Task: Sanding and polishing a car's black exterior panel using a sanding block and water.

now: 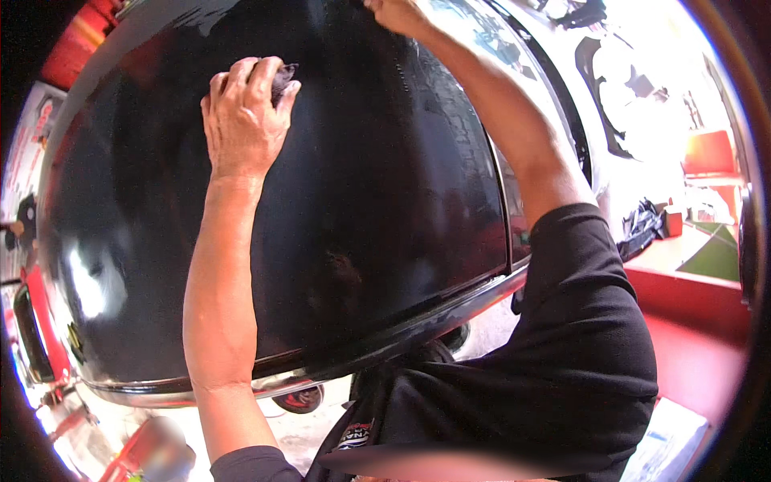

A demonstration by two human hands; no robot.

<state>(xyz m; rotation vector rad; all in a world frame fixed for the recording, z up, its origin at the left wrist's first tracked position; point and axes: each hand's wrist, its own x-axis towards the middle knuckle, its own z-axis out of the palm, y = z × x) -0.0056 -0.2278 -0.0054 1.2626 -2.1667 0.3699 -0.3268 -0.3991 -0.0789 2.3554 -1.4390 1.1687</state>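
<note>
A glossy black car roof (361, 185) spreads out beneath both my arms. Toward its far left part, my left hand (249, 112) presses down with bent fingers round a small crumpled black cloth (283, 83), which pokes out between thumb and forefinger. My right arm reaches across the roof's right side to the far edge of the view. Only part of my right hand (397, 14) shows there, over the roof; the picture's upper edge cuts off most of its fingers, so what they hold, if anything, is hidden.
The roof's near edge has a shiny trim strip (193, 394). On the right stand a red bench (683, 313) and a dark bundle (642, 229). A long black curved part (596, 88) lies beyond the car. Red items (132, 454) sit at the lower left.
</note>
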